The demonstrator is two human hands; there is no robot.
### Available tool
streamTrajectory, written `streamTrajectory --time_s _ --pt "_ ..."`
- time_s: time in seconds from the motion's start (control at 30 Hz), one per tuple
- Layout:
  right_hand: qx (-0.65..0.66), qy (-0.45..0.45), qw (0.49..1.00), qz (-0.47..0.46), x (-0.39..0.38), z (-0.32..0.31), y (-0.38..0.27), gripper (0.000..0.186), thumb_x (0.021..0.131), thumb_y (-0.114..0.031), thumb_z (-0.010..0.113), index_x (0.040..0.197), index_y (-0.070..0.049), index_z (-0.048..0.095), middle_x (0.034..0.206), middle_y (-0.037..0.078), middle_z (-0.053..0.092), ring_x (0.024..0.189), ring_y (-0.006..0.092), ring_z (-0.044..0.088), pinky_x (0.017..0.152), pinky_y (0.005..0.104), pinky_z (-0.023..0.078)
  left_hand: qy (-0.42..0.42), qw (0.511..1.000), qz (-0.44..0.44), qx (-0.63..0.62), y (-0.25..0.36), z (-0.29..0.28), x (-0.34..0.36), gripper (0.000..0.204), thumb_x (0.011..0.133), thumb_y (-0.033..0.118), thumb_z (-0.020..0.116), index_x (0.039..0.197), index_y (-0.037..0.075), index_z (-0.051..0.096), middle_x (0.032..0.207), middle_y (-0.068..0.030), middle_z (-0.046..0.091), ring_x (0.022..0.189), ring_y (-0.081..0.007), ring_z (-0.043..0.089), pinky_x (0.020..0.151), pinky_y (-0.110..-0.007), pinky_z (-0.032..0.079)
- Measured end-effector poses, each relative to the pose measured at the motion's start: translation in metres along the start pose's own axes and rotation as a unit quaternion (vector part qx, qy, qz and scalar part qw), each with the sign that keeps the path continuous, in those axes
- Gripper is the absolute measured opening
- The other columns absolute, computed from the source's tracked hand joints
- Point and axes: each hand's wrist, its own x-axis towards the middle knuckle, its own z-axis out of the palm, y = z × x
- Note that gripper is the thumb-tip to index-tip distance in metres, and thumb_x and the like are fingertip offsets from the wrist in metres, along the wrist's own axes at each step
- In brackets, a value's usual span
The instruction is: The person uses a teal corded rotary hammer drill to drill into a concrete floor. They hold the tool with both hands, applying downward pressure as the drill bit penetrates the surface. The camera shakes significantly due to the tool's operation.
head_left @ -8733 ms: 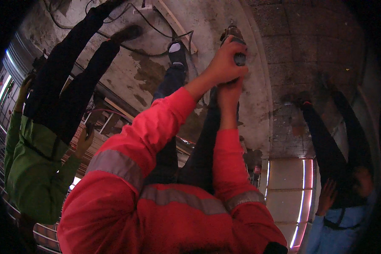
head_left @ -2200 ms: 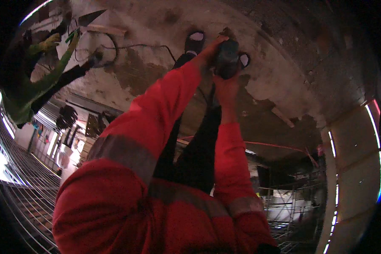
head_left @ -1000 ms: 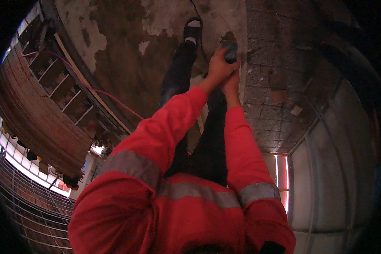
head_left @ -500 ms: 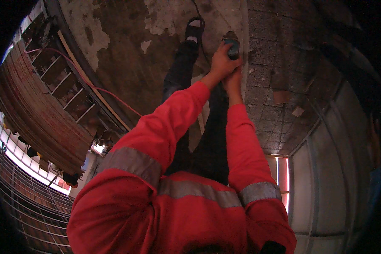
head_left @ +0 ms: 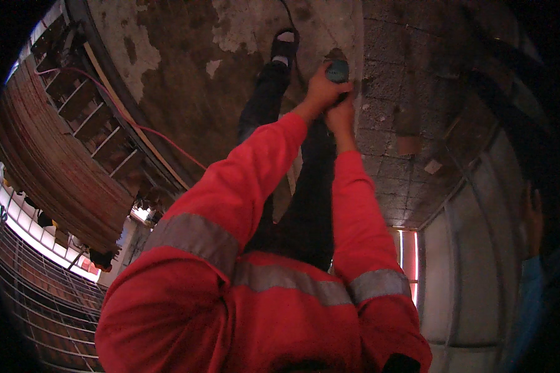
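A teal power tool point(head_left: 337, 71) points down at the floor beyond my knees; its exact kind is hard to make out in the dim light. My left hand point(head_left: 322, 90) wraps round its left side, thumb reaching across toward the right. Just behind and below it, my right hand point(head_left: 341, 116) is closed round the rear part of the same tool, most of which is hidden by the fingers. The tool's front end meets a dark, rough patch point(head_left: 336, 55) beside the seam between bare concrete and paving.
My sandalled left foot point(head_left: 285, 45) stands by a dark cable point(head_left: 290, 13). Paving point(head_left: 389, 93) with loose fragments point(head_left: 433, 166) lies to the right. A pink hose point(head_left: 168, 138) and stacked boards point(head_left: 62, 155) are left. Another person's hand point(head_left: 532, 217) shows at the far right.
The tool and both my hands have shifted slightly toward me and left. At the far right, the other person's hand and blue sleeve have come further into view.
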Motion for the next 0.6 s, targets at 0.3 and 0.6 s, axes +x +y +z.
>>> streamTrajectory --time_s 0.3,0.6 --pt "0.041 -0.008 0.999 0.024 0.01 -0.017 -0.01 0.078 0.08 -0.034 0.074 0.142 -0.006 0.035 0.132 0.026 0.057 0.123 0.0409 0.055 0.097 0.0445 0.046 -0.008 0.998 0.004 0.061 0.012 0.014 0.012 0.095 0.058 0.04 0.088 0.138 0.006 0.051 0.126 -0.0218 0.062 0.117 -0.0339 0.061 0.099 -0.041 0.049" --pt "0.007 -0.022 0.998 0.059 0.014 -0.019 -0.02 0.079 0.079 -0.037 0.074 0.14 -0.005 0.036 0.126 0.027 0.06 0.119 0.0435 0.057 0.095 0.047 0.047 -0.021 0.999 -0.01 0.031 0.018 0.008 0.016 0.097 0.059 0.041 0.089 0.14 0.006 0.049 0.125 -0.022 0.063 0.116 -0.0336 0.062 0.099 -0.04 0.049"
